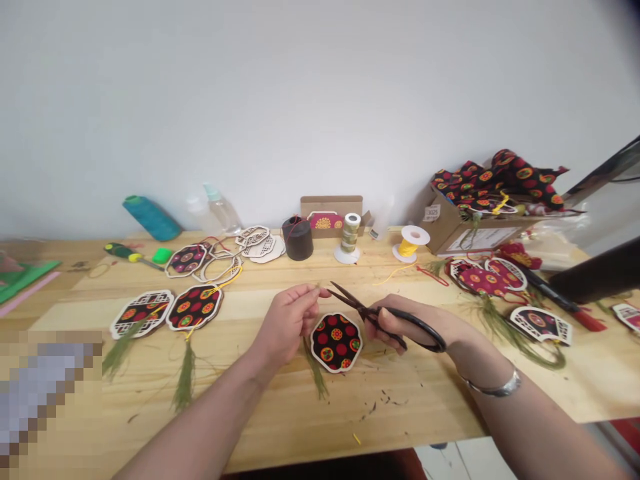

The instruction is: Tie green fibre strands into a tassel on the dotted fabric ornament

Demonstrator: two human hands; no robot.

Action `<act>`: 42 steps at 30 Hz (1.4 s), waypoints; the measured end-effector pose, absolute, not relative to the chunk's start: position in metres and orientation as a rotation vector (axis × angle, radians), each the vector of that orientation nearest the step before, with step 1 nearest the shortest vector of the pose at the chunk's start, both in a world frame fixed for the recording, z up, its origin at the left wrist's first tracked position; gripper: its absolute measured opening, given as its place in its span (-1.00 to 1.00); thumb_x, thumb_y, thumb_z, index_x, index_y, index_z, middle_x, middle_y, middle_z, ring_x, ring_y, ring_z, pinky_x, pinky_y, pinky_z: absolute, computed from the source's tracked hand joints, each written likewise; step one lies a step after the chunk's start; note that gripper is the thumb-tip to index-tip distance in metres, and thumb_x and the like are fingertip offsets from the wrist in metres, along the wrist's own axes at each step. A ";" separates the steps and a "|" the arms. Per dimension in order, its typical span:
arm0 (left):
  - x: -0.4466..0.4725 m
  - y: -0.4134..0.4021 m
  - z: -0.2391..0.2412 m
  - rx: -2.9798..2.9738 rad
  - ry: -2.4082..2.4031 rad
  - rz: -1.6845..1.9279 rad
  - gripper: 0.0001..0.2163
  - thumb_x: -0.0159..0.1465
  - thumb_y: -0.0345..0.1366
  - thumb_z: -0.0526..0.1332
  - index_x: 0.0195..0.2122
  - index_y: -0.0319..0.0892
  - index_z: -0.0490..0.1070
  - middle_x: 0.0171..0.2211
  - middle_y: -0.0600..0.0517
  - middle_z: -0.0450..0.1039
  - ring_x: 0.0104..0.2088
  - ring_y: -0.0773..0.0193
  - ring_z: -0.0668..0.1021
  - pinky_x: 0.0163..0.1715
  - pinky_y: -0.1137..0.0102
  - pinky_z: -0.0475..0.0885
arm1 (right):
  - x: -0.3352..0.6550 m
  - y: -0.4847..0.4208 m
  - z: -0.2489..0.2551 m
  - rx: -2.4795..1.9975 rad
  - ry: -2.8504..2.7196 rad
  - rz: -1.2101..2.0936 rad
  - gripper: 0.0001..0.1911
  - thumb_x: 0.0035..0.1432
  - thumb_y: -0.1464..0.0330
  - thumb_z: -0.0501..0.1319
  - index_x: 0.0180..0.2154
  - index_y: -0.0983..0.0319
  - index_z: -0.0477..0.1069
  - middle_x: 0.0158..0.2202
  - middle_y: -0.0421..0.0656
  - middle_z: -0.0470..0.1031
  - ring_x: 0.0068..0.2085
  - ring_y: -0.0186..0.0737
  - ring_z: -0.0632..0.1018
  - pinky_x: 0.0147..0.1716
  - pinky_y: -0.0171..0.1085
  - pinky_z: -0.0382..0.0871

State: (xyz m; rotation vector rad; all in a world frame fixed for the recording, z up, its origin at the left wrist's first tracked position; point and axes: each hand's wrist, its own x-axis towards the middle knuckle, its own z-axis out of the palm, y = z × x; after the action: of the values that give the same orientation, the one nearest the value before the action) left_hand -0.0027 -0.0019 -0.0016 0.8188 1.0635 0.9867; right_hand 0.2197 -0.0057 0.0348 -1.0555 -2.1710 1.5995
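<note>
while raised over the table (280, 427), left hand (290, 317): pinched closed beside scissors (365, 311), on what unclear
right hand (387, 327): gripping those scissors, with blades parted
black patterned pendant (337, 341): on the table, between both hands
green tassel (317, 377): beside pendant

teal thread cone (151, 217) | clear bottle (223, 212) | screwdriver (131, 256) beside green block (161, 255) | cardboard box (450, 235)

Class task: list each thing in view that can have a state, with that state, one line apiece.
Left hand: fingertips pinched together
Right hand: gripping the scissors
Scissors: blades parted
Cardboard box: open, fabric heaped above its rim
Yellow thread spool: upright
Black thread spool: upright
Teal thread cone: wound
Ornament between the hands: patterned face showing
</note>
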 end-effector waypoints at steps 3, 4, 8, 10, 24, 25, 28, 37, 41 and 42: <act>-0.002 -0.002 -0.001 0.825 1.078 0.987 -0.78 0.06 -0.20 0.27 -0.40 -0.29 0.44 -0.70 0.23 0.01 -0.71 0.55 0.03 -0.72 0.56 -0.12 | 0.218 -0.005 0.037 -1.112 -2.188 1.563 -0.28 0.04 -0.20 -0.14 -0.40 0.33 0.32 -0.56 -0.22 0.25 -0.58 -0.43 0.30 -0.59 -0.39 0.25; -0.002 -0.003 0.000 0.829 1.083 0.987 -0.78 0.06 -0.21 0.26 -0.40 -0.29 0.45 -0.70 0.22 0.01 -0.71 0.55 0.04 -0.72 0.56 -0.12 | 0.218 -0.004 0.038 -1.133 -2.207 1.536 -0.28 0.03 -0.21 -0.15 -0.41 0.33 0.32 -0.57 -0.23 0.23 -0.59 -0.43 0.29 -0.61 -0.39 0.23; -0.001 -0.004 0.001 0.860 1.082 0.962 -0.81 0.08 -0.23 0.24 -0.41 -0.29 0.44 -0.70 0.21 0.04 -0.71 0.55 0.06 -0.71 0.56 -0.11 | 0.219 0.000 0.034 -1.142 -2.283 1.531 -0.31 0.07 -0.18 -0.14 -0.44 0.33 0.30 -0.63 -0.27 0.15 -0.60 -0.44 0.24 -0.64 -0.40 0.17; 0.000 -0.005 0.001 0.880 1.073 0.932 -0.81 0.09 -0.23 0.23 -0.40 -0.29 0.45 -0.69 0.21 0.04 -0.71 0.55 0.05 -0.71 0.55 -0.12 | 0.219 0.001 0.031 -1.104 -2.288 1.572 -0.34 0.10 -0.15 -0.13 -0.45 0.33 0.29 -0.62 -0.27 0.16 -0.60 -0.45 0.22 -0.64 -0.41 0.16; 0.003 -0.008 0.000 0.900 1.020 0.792 -0.79 0.07 -0.22 0.25 -0.38 -0.29 0.48 -0.71 0.22 -0.01 -0.70 0.54 0.04 -0.69 0.54 -0.12 | 0.218 0.002 0.025 -1.183 -2.214 1.591 -0.34 0.00 -0.21 -0.07 -0.53 0.29 0.19 -0.61 -0.28 0.11 -0.60 -0.46 0.20 -0.66 -0.41 0.17; 0.003 -0.008 0.001 0.895 1.017 0.785 -0.79 0.07 -0.22 0.25 -0.39 -0.29 0.48 -0.71 0.22 -0.01 -0.70 0.54 0.04 -0.69 0.54 -0.11 | 0.218 0.002 0.025 -1.186 -2.209 1.598 -0.35 0.00 -0.21 -0.06 -0.53 0.29 0.19 -0.61 -0.28 0.10 -0.60 -0.46 0.20 -0.66 -0.41 0.17; 0.003 -0.008 0.001 0.893 1.011 0.774 -0.79 0.07 -0.22 0.25 -0.38 -0.28 0.49 -0.70 0.23 -0.02 -0.70 0.54 0.04 -0.68 0.54 -0.09 | 0.219 0.003 0.024 -1.167 -2.193 1.636 -0.39 0.02 -0.18 -0.03 -0.54 0.28 0.16 -0.62 -0.30 0.08 -0.61 -0.48 0.19 -0.67 -0.43 0.13; 0.003 -0.008 -0.001 0.908 1.009 0.765 -0.80 0.09 -0.23 0.23 -0.38 -0.29 0.48 -0.70 0.23 -0.02 -0.69 0.55 0.03 -0.68 0.53 -0.12 | 0.218 0.003 0.025 -1.195 -2.129 1.687 -0.44 0.05 -0.11 0.03 -0.60 0.26 0.10 -0.67 -0.33 0.06 -0.64 -0.51 0.10 -0.69 -0.43 -0.03; 0.003 -0.008 -0.001 0.910 0.998 0.764 -0.80 0.11 -0.24 0.23 -0.38 -0.30 0.47 -0.70 0.23 -0.03 -0.69 0.55 0.02 -0.68 0.54 -0.14 | 0.217 0.004 0.026 -1.200 -2.115 1.710 -0.44 0.04 -0.11 0.05 -0.61 0.25 0.08 -0.68 -0.34 0.03 -0.64 -0.52 0.08 -0.69 -0.43 -0.07; 0.002 -0.009 -0.001 0.909 0.996 0.763 -0.80 0.11 -0.24 0.22 -0.37 -0.30 0.47 -0.70 0.23 -0.03 -0.69 0.55 0.02 -0.68 0.54 -0.14 | 0.217 0.004 0.026 -1.203 -2.114 1.711 -0.43 0.03 -0.11 0.05 -0.61 0.25 0.09 -0.68 -0.35 0.03 -0.64 -0.52 0.08 -0.69 -0.43 -0.07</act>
State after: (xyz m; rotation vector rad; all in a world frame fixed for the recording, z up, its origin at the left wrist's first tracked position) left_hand 0.0023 -0.0085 -0.0011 0.9090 0.9956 0.7626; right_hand 0.2170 0.0039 0.0259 -1.2028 -2.1137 1.7107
